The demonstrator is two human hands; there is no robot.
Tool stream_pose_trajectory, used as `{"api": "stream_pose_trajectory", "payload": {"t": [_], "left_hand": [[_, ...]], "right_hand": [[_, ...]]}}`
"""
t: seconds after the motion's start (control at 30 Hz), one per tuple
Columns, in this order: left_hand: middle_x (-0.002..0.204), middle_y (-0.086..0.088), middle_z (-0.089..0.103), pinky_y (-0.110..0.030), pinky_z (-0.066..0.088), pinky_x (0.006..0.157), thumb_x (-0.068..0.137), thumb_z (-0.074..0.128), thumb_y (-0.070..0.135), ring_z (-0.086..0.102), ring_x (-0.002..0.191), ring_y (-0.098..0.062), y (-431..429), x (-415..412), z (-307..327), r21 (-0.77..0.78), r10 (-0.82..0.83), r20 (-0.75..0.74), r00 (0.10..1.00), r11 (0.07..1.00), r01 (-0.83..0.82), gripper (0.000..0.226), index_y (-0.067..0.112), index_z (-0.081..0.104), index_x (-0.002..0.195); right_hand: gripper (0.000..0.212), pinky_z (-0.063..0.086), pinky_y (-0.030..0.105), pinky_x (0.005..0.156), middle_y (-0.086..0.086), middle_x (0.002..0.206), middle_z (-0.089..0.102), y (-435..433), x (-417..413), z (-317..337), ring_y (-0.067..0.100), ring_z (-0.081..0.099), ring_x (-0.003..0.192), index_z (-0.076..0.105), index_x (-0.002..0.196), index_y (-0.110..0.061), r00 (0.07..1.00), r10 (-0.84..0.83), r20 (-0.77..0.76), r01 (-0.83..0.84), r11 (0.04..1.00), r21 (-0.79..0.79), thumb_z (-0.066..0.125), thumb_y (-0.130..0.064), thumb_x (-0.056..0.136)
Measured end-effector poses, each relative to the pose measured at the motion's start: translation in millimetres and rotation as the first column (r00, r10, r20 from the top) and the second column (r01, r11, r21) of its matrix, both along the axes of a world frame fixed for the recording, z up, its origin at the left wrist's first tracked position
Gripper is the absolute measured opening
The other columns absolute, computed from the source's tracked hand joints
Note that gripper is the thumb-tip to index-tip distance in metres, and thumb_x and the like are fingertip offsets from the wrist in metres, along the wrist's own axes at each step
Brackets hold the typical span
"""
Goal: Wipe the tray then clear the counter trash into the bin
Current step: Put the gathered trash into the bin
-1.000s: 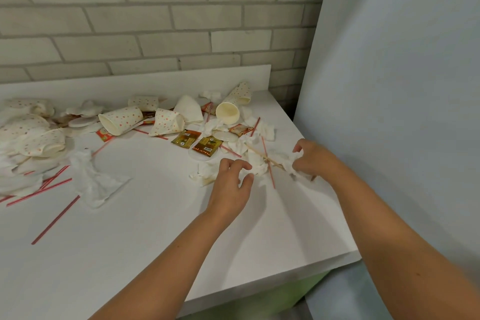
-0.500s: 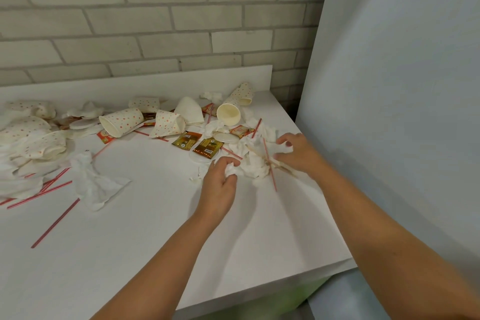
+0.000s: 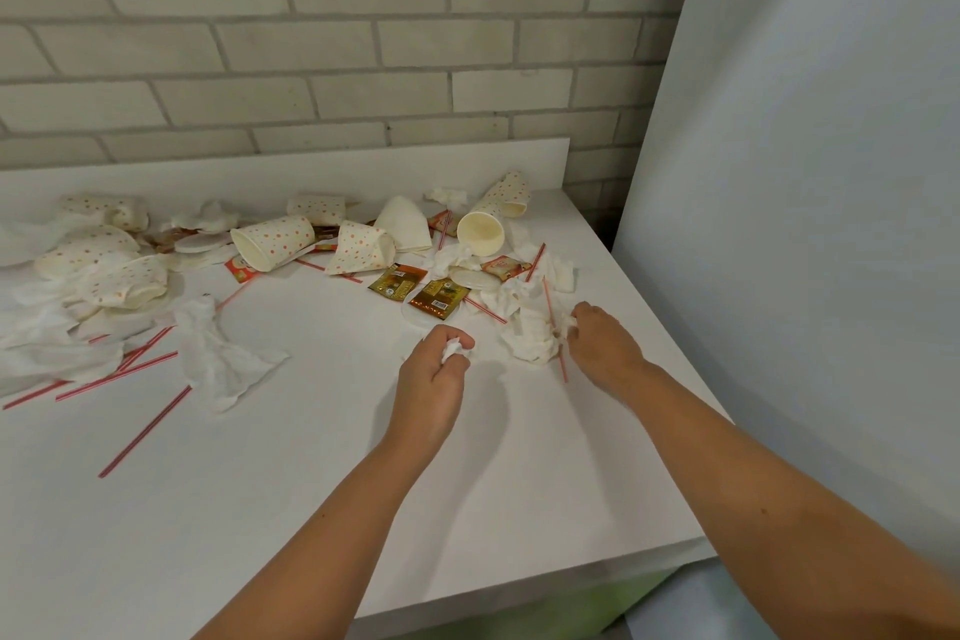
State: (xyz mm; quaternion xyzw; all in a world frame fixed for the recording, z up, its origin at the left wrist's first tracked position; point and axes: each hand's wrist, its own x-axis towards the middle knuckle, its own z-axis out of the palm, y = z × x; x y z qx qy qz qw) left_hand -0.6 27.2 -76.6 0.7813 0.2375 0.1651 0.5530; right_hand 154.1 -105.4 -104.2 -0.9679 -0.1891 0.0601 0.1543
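change: left hand (image 3: 431,379) now has a napkin wad (image 3: 453,351) balled up in it; a second ago its fingers were spread over loose tissue. right hand (image 3: 602,343) has slid in toward the left.
left fingers: curled tight round the wad, just over the counter (image 3: 311,509).
right fingers: clamped on the napkin pile (image 3: 530,335), with a red straw (image 3: 563,369) caught in it.
trash: dotted paper cups (image 3: 272,242), loose straws (image 3: 140,434) and tissues strewn across the counter's back half, below the brick wall (image 3: 363,68).
labels: two brown-gold sachets (image 3: 435,297) beside the pile; print too small to read.
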Motion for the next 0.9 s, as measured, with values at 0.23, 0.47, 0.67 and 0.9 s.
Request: {"api": "stream_pose_trajectory", "payload": {"t": [0.23,0.47,0.67,0.9], "left_hand": [[0.084,0.01,0.053,-0.015,0.034,0.053,0.094,0.041,0.008,0.044,0.06,-0.008,-2,-3,1,0.002,-0.029,-0.019,0.999,1.0,0.029,0.019,0.021,0.055,0.096],[0.079,0.003,0.051,-0.005,0.028,0.04,0.092,0.042,0.005,0.04,0.054,-0.009,5,-11,0,-0.005,-0.022,0.004,1.0,1.0,0.022,0.019,0.019,0.055,0.093],[0.076,0.005,0.049,-0.006,0.031,0.04,0.093,0.042,0.005,0.041,0.057,-0.009,11,-19,0,0.011,-0.007,0.0,1.0,1.0,0.007,0.018,0.02,0.053,0.094],[0.073,0.0,0.048,-0.017,0.035,0.049,0.094,0.041,0.008,0.04,0.057,-0.012,26,-34,-1,-0.031,0.004,0.003,1.0,1.0,-0.004,0.019,0.023,0.048,0.103]], "right_hand": [[0.031,0.037,0.029,0.071,0.015,0.117,0.056,12,0,2,0.03,0.057,0.106,0.049,0.114,-0.002,0.993,-0.079,-0.091,0.078,0.997,-0.011,0.049,-0.027,0.096],[0.026,0.047,0.032,0.083,0.014,0.117,0.059,20,-3,17,0.027,0.059,0.107,0.054,0.118,0.0,0.989,-0.117,-0.091,0.103,0.985,-0.141,0.046,-0.003,0.093],[0.024,0.038,0.026,0.073,0.007,0.116,0.062,21,-7,13,0.024,0.06,0.106,0.057,0.114,-0.006,0.987,-0.129,-0.093,0.102,0.962,-0.254,0.043,-0.016,0.097],[0.024,0.037,0.026,0.073,0.01,0.119,0.061,24,-18,14,0.026,0.06,0.107,0.055,0.117,-0.004,0.979,-0.181,-0.093,0.159,0.966,-0.206,0.045,-0.009,0.096]]}}
